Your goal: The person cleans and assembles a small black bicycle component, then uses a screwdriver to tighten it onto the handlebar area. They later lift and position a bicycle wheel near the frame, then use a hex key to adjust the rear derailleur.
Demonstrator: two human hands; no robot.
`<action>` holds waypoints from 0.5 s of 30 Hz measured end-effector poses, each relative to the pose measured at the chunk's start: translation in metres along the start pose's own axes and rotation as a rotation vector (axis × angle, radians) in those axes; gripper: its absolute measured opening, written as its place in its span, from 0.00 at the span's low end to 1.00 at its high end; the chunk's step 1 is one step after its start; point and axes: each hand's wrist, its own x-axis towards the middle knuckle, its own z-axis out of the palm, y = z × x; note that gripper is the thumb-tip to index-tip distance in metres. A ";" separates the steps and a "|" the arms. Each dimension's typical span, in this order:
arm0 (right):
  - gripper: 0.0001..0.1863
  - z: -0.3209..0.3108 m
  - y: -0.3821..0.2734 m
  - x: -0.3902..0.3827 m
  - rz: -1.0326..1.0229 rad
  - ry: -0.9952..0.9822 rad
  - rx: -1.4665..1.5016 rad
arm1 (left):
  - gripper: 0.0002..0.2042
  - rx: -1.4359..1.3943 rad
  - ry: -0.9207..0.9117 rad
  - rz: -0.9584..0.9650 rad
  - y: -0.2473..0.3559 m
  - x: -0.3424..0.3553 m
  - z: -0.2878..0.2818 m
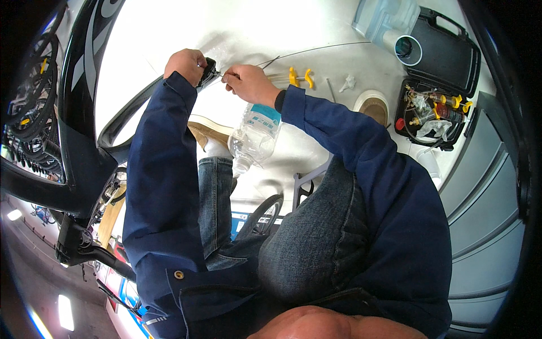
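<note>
My left hand [186,64] is closed around a small black bike part [209,70], possibly a brake caliper, at the end of a black frame tube [132,111]. Just to its right, the fingertips of my right hand [248,82] pinch something thin and silvery [221,74] against that part. It is too small to name. A thin black cable [316,50] runs along the floor behind my right hand. Under my right wrist lies a large clear plastic bottle [254,135] with a blue label, its neck pointing toward me.
Yellow-handled syringe pieces [300,78] and a crumpled white tissue [347,83] lie on the pale floor. At right, an open black tool case [436,113] holds syringes and hoses, beside a translucent container [387,20]. Grey drawers [480,226] stand lower right. The black bike frame [84,130] rises at left.
</note>
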 end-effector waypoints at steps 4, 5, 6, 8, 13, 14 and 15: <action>0.16 0.006 0.002 0.007 -0.041 -0.030 -0.030 | 0.11 0.011 -0.018 -0.037 0.001 0.001 0.000; 0.17 0.007 0.004 0.008 -0.005 -0.048 -0.007 | 0.11 0.009 -0.025 -0.054 0.001 0.002 0.000; 0.17 0.008 0.005 0.010 0.014 -0.082 0.114 | 0.11 0.008 -0.025 -0.048 0.001 0.002 0.000; 0.18 0.009 0.008 0.012 0.125 -0.159 0.333 | 0.11 0.004 -0.026 -0.043 0.001 0.002 0.000; 0.17 0.005 0.009 0.016 0.162 -0.282 0.493 | 0.08 0.048 -0.009 -0.010 0.000 0.001 0.000; 0.17 0.004 0.008 0.017 0.227 -0.303 0.558 | 0.08 0.054 0.001 -0.002 0.001 0.001 0.001; 0.16 0.004 0.008 0.018 0.230 -0.311 0.603 | 0.09 0.044 -0.008 -0.024 0.001 0.000 0.001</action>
